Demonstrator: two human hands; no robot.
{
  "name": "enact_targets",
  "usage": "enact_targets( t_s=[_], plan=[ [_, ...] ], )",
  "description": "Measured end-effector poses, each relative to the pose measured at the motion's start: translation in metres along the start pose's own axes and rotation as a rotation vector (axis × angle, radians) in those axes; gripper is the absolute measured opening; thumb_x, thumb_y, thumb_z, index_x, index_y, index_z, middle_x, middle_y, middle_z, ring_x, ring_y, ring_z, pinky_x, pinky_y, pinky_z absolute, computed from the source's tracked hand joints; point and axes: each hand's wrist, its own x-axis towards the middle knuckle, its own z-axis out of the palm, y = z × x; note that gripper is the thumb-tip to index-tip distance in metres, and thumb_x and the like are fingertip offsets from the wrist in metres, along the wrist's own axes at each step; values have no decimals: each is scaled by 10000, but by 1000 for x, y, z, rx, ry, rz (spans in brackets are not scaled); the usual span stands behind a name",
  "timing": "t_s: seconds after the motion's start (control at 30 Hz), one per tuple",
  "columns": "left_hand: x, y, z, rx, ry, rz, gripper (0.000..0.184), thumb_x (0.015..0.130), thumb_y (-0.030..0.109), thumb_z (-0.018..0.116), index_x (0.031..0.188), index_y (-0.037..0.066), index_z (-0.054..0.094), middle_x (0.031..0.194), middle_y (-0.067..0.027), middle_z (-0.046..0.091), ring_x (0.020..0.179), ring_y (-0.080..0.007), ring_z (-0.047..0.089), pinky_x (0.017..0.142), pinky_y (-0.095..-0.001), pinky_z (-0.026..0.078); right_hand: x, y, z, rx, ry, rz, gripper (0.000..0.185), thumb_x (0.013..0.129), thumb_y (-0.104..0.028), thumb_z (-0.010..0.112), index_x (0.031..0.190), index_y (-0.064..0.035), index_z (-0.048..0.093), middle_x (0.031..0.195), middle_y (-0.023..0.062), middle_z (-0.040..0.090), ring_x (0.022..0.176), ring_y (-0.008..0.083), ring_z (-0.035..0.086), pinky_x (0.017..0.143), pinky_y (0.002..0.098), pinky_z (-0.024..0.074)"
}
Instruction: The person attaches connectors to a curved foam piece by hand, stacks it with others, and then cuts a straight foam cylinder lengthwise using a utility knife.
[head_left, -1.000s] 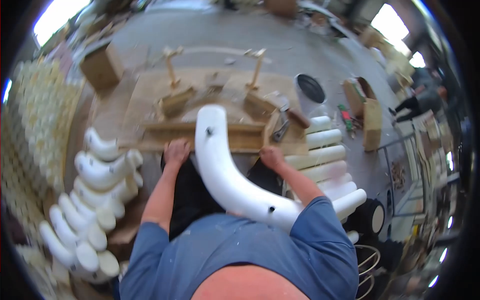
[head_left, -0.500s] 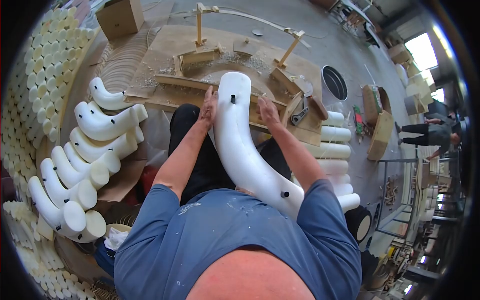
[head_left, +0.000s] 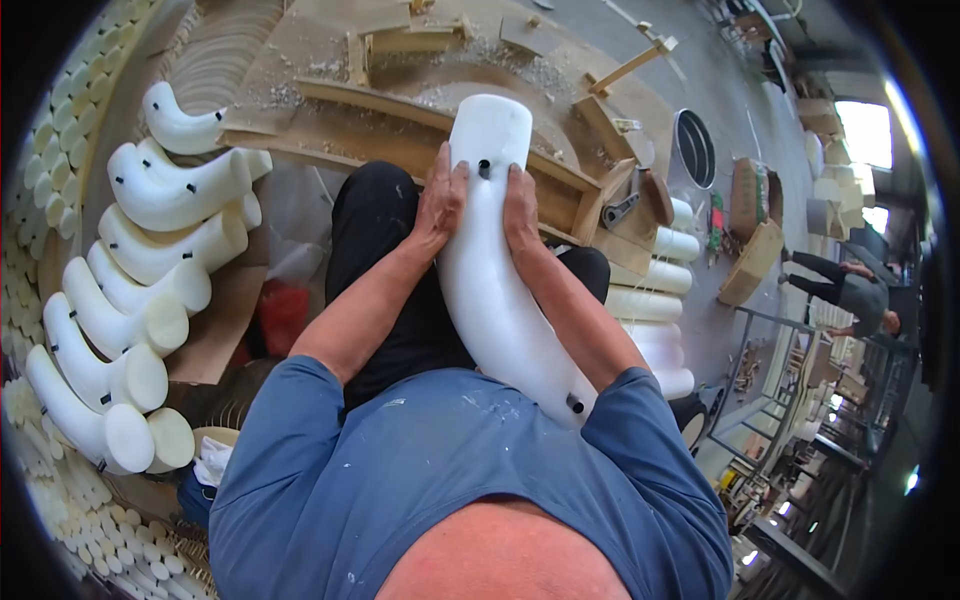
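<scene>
A thick, curved white foam piece [head_left: 490, 270] lies lengthwise over my lap, its far end on the wooden jig and its near end against my shirt. Dark plugs show in its surface, one near each end. My left hand [head_left: 440, 203] presses on its left side near the far end, thumb on top. Across from it, my right hand [head_left: 520, 208] holds the right side, with fingers partly hidden behind the foam. The wooden jig [head_left: 390, 115], scattered with white shavings, sits just beyond both hands.
Similar curved foam pieces [head_left: 180, 185] with dark plugs are lined up at the left. More foam cylinders [head_left: 655, 305] lie stacked at the right. A dark clamp-like tool [head_left: 620, 210] rests on the jig. A round tin [head_left: 693, 150] and cardboard box [head_left: 752, 262] are beyond. Another person [head_left: 862, 300] stands far right.
My hands have closed in from both sides onto the foam piece; the right one was apart from it before. The view has tilted and shifted, moving the surroundings in frame.
</scene>
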Motion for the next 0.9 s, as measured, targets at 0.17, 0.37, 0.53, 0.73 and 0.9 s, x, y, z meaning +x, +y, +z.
enact_targets(
  t_s=[0.17,0.37,0.53,0.73,0.9],
  plan=[
    [4,0,3,34,26,-29,712,1049,455,405,1565,-17,272,1514,-339,382,1404,-468,393,1174,-436,313,3,-6,9,-39,52,-7,621,1045,-536,392,1375,-21,497,1249,256,634,1171,381,615,1030,452,429],
    [-10,27,-21,-523,-114,-59,795,1029,480,542,1577,-17,251,1595,-271,320,1466,-348,347,1182,-363,288,2,-30,-16,79,-9,-13,558,1036,-477,446,1105,27,677,1022,186,705,931,259,656,868,386,485],
    [-23,1,-26,1,-27,278,753,1006,363,585,1569,-25,270,1515,-275,445,1382,-327,462,1153,-368,340,-3,-20,-13,502,-211,10,474,996,-425,476,846,-34,697,798,75,700,725,221,631,645,399,490],
    [-19,11,-21,-502,-162,277,694,1049,327,518,1582,-19,239,1578,-192,343,1380,-299,437,1156,-411,346,5,-48,-13,183,8,-73,557,1029,-496,452,1104,2,689,1062,213,684,912,303,632,848,447,490],
    [-33,36,-14,-554,-191,309,682,1051,362,532,1558,-18,280,1498,-190,446,1324,-285,484,1111,-405,387,-17,-88,-33,126,117,-55,687,985,-577,481,1361,-5,538,1243,275,654,1190,391,627,1021,447,462]
  ],
)
